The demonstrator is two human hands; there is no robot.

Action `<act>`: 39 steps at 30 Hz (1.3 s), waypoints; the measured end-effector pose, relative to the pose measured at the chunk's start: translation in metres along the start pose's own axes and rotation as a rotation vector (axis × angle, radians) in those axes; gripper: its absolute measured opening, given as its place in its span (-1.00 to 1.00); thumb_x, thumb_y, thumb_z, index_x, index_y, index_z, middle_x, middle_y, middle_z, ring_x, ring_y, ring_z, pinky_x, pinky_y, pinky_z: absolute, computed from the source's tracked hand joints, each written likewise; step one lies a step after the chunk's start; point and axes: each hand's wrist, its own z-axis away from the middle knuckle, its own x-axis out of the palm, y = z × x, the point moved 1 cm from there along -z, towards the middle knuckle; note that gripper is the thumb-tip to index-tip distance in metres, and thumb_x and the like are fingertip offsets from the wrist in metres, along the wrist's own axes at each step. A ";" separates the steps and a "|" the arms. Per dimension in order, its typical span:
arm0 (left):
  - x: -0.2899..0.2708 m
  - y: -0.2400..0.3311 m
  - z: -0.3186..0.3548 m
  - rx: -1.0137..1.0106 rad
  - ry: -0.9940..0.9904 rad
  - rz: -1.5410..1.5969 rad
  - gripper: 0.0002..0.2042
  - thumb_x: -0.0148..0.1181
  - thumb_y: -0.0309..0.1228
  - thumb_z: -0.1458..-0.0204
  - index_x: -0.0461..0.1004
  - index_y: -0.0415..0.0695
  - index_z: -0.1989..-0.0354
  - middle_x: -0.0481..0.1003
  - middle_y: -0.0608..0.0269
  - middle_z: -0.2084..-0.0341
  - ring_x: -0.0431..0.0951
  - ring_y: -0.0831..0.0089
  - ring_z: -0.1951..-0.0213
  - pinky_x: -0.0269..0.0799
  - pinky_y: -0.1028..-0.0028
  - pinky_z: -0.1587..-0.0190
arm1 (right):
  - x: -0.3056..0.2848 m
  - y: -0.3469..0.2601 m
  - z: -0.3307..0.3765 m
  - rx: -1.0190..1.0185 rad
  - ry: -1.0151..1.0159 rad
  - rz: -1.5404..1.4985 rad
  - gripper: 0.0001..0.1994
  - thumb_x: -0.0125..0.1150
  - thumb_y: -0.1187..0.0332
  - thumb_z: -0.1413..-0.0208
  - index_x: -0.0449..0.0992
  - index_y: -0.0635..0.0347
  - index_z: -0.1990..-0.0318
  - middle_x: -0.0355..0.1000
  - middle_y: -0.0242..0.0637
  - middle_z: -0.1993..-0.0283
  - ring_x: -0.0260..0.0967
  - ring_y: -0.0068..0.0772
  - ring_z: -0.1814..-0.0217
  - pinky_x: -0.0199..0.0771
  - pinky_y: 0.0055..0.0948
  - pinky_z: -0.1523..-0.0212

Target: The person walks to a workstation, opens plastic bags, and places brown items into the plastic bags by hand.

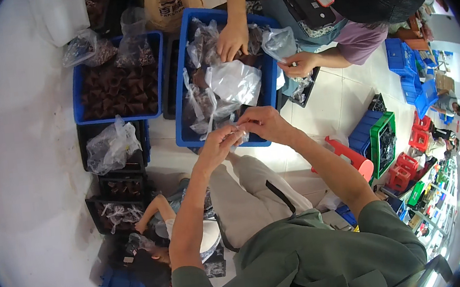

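Note:
My left hand and my right hand meet over the near edge of a blue plastic bin. Their fingertips are pinched together on a bit of clear plastic, which looks like part of a bag; most of it is hidden by my fingers. Inside the bin lie clear plastic bags, some with dark brown pieces in them. Across from me a co-worker reaches into the bin with one hand and holds a clear bag in the other hand.
At left stands a blue tray of brown cone-shaped pieces, with bagged small parts on it. Black crates line the wall, where another person crouches. At right are a red stool and a green crate.

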 end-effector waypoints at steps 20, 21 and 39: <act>0.002 -0.022 -0.025 0.031 0.237 0.044 -0.84 0.14 -0.44 -0.20 0.28 -0.19 0.21 0.49 0.29 0.44 0.50 0.59 0.39 0.41 0.55 0.37 | 0.041 -0.020 0.026 0.197 0.313 -0.170 -0.88 0.20 0.41 -0.12 0.50 0.28 0.26 0.45 -0.25 0.41 0.41 -0.37 0.41 0.41 -0.37 0.37; -0.003 -0.025 -0.022 0.028 0.236 0.038 -0.84 0.14 -0.44 -0.20 0.28 -0.19 0.21 0.49 0.29 0.44 0.50 0.59 0.39 0.41 0.55 0.37 | 0.042 -0.021 0.027 -0.003 0.369 0.051 -0.89 0.21 0.43 -0.09 0.52 0.26 0.27 0.44 -0.21 0.40 0.44 -0.25 0.38 0.43 -0.32 0.36; 0.000 -0.006 -0.003 0.690 0.338 -0.964 -0.67 0.23 -0.67 0.22 0.39 -0.13 0.22 0.54 0.21 0.38 0.56 0.19 0.29 0.49 0.28 0.17 | 0.037 0.018 -0.014 0.205 0.114 -0.254 -0.72 0.07 0.40 -0.24 0.47 0.24 -0.07 0.51 -0.27 0.31 0.41 -0.56 0.35 0.43 -0.52 0.31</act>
